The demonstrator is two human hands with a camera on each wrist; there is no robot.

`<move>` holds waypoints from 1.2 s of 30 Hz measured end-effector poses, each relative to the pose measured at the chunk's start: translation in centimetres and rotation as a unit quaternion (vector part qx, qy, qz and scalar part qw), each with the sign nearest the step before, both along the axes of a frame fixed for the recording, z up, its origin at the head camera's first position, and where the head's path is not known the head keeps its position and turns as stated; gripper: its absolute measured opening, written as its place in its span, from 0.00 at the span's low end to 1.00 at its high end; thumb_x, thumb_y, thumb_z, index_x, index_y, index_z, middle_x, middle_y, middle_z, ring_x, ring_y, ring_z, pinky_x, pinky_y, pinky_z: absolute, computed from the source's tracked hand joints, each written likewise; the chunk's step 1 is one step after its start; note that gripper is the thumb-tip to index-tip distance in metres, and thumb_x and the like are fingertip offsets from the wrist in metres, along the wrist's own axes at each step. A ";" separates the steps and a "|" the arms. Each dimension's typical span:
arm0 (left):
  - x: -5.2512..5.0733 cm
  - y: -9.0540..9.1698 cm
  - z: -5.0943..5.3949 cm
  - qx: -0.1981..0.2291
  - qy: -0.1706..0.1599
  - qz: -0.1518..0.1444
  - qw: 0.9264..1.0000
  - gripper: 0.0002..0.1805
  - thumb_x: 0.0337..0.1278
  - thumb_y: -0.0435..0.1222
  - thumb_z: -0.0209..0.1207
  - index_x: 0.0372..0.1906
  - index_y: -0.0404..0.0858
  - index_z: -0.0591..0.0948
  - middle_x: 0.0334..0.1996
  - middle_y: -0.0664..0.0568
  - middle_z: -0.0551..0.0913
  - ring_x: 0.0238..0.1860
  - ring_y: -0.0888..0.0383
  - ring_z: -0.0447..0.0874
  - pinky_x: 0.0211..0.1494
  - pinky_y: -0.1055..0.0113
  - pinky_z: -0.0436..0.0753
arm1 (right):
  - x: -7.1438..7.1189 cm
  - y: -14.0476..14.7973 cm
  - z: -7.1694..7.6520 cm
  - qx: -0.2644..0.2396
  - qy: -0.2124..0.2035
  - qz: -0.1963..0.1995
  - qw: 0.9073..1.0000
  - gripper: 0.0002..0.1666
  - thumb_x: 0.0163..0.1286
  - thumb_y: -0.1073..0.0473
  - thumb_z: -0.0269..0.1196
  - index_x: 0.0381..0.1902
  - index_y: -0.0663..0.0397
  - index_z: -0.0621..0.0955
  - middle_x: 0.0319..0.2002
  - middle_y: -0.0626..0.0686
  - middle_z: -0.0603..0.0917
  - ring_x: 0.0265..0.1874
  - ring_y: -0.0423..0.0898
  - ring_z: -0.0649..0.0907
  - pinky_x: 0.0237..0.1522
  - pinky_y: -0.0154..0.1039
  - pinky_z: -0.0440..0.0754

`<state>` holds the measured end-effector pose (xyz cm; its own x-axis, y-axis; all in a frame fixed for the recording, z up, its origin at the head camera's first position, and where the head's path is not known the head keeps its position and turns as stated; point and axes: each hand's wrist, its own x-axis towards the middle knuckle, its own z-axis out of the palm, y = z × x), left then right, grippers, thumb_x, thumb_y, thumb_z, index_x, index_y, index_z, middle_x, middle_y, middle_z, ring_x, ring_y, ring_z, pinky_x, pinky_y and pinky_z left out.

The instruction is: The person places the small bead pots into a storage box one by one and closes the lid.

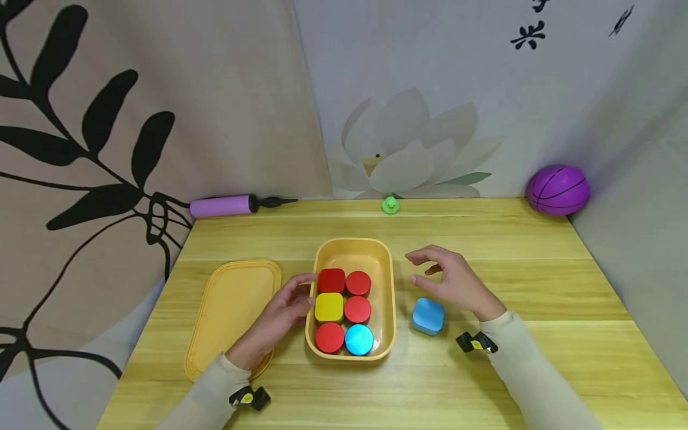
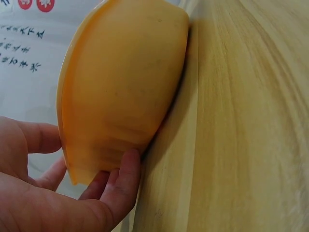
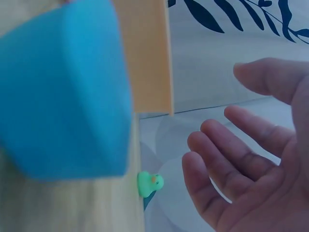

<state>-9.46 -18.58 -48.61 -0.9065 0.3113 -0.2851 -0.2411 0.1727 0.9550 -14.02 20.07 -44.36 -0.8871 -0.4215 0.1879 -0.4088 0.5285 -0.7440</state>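
A yellow-orange tray [image 1: 380, 257] stands on the table, its near and middle part holding red, yellow and blue blocks in two columns. My left hand [image 1: 282, 313] rests its fingers against the tray's left side; in the left wrist view the fingers [image 2: 126, 176] touch the outer wall and rim. My right hand [image 1: 454, 278] hovers right of the tray, thumb and fingers apart, with nothing between them. Just below it on the table sits a blue rounded-square block [image 1: 428, 316], which looms large in the right wrist view. Among the tray's blocks are a yellow rounded-square block [image 1: 329, 307] and a blue round block [image 1: 359, 340].
A flat yellow-orange lid [image 1: 231, 310] lies left of the tray, partly under my left arm. Along the table's back edge are a purple hand pump [image 1: 223, 206], a small green duck [image 1: 390, 205] and a purple ball [image 1: 559, 190]. A wall [image 1: 226, 101] rises behind.
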 end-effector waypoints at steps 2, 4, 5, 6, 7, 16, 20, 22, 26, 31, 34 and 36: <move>0.0 0.0 0.0 0.000 -0.001 -0.001 1.000 0.27 0.80 0.40 0.56 0.78 0.52 0.67 0.72 0.40 0.69 0.65 0.47 0.76 0.59 0.57 0.85 | 0.4 0.6 -0.5 0.000 -0.007 0.005 1.000 0.23 0.68 0.59 0.74 0.61 0.50 0.85 0.58 0.50 0.87 0.56 0.50 0.85 0.51 0.49 0.89; 0.0 0.0 0.0 0.000 0.000 -0.001 1.000 0.28 0.80 0.40 0.56 0.78 0.52 0.67 0.72 0.40 0.69 0.65 0.46 0.76 0.60 0.57 0.85 | 0.7 1.1 -1.1 0.002 -0.013 0.011 1.000 0.24 0.69 0.58 0.74 0.61 0.51 0.84 0.59 0.53 0.87 0.56 0.51 0.85 0.51 0.49 0.89; 0.0 0.0 0.0 -0.001 0.000 -0.001 1.000 0.28 0.80 0.40 0.56 0.78 0.52 0.67 0.72 0.39 0.69 0.65 0.46 0.76 0.60 0.57 0.85 | 1.0 1.4 -1.4 0.002 -0.017 0.016 1.000 0.24 0.69 0.57 0.74 0.62 0.52 0.84 0.59 0.54 0.87 0.56 0.52 0.85 0.52 0.50 0.89; 0.0 0.0 0.0 0.000 0.000 -0.002 1.000 0.28 0.80 0.40 0.56 0.78 0.52 0.67 0.72 0.39 0.69 0.65 0.46 0.76 0.60 0.56 0.85 | 1.2 1.6 -1.7 0.005 -0.021 0.020 1.000 0.25 0.70 0.56 0.74 0.62 0.53 0.84 0.59 0.55 0.87 0.56 0.52 0.85 0.52 0.50 0.89; 0.0 0.0 0.0 -0.001 0.001 -0.002 1.000 0.27 0.80 0.40 0.56 0.78 0.52 0.67 0.72 0.39 0.69 0.65 0.46 0.76 0.60 0.56 0.85 | 1.4 1.8 -1.9 0.008 -0.025 0.024 0.999 0.25 0.70 0.55 0.74 0.63 0.54 0.83 0.60 0.56 0.86 0.56 0.53 0.85 0.52 0.51 0.89; -0.1 0.0 -0.1 0.002 0.005 -0.007 1.000 0.27 0.80 0.40 0.55 0.78 0.52 0.66 0.73 0.38 0.68 0.65 0.45 0.76 0.62 0.54 0.85 | 3.7 3.1 -3.4 0.063 -0.077 0.049 0.994 0.41 0.65 0.44 0.77 0.70 0.56 0.78 0.64 0.52 0.84 0.61 0.51 0.84 0.58 0.45 0.87; 0.0 0.0 -0.1 0.002 0.003 -0.005 1.000 0.27 0.80 0.40 0.55 0.78 0.51 0.66 0.72 0.38 0.68 0.65 0.45 0.76 0.61 0.55 0.85 | 4.1 3.5 -3.7 0.077 -0.088 0.060 0.991 0.44 0.62 0.44 0.80 0.71 0.54 0.77 0.63 0.48 0.83 0.59 0.47 0.84 0.58 0.39 0.86; 0.0 -0.1 0.0 0.002 0.003 -0.004 1.000 0.27 0.80 0.39 0.55 0.78 0.51 0.66 0.72 0.38 0.69 0.64 0.45 0.76 0.60 0.56 0.85 | 4.3 3.7 -3.9 0.080 -0.090 0.065 0.991 0.45 0.61 0.45 0.80 0.71 0.54 0.77 0.63 0.48 0.83 0.59 0.46 0.84 0.58 0.40 0.86; 0.1 -0.1 0.0 0.002 0.002 -0.003 1.000 0.27 0.80 0.39 0.55 0.78 0.51 0.66 0.72 0.38 0.69 0.64 0.45 0.76 0.60 0.56 0.85 | 4.5 3.9 -4.0 0.088 -0.092 0.072 0.989 0.44 0.62 0.48 0.79 0.72 0.56 0.77 0.64 0.50 0.83 0.58 0.45 0.84 0.57 0.40 0.87; 0.1 -0.1 0.1 -0.001 0.000 -0.001 1.000 0.27 0.80 0.39 0.56 0.78 0.51 0.66 0.72 0.38 0.69 0.64 0.46 0.76 0.61 0.55 0.85 | 4.5 3.9 -3.9 0.095 -0.090 0.073 0.989 0.40 0.63 0.50 0.79 0.70 0.55 0.78 0.61 0.50 0.84 0.53 0.42 0.85 0.55 0.40 0.87; 0.1 -0.1 0.2 -0.001 0.000 -0.002 1.000 0.28 0.80 0.39 0.56 0.78 0.51 0.66 0.72 0.38 0.69 0.64 0.45 0.76 0.61 0.55 0.85 | 4.4 3.8 -3.7 0.094 -0.088 0.073 0.989 0.40 0.63 0.51 0.79 0.70 0.56 0.78 0.59 0.50 0.85 0.50 0.40 0.85 0.53 0.40 0.88; 0.1 -0.1 0.2 -0.001 0.000 -0.003 1.000 0.28 0.80 0.39 0.56 0.78 0.51 0.66 0.72 0.38 0.69 0.65 0.45 0.76 0.61 0.55 0.85 | 4.3 3.8 -3.6 0.091 -0.083 0.072 0.990 0.40 0.63 0.51 0.79 0.69 0.56 0.78 0.58 0.50 0.85 0.48 0.40 0.85 0.52 0.40 0.88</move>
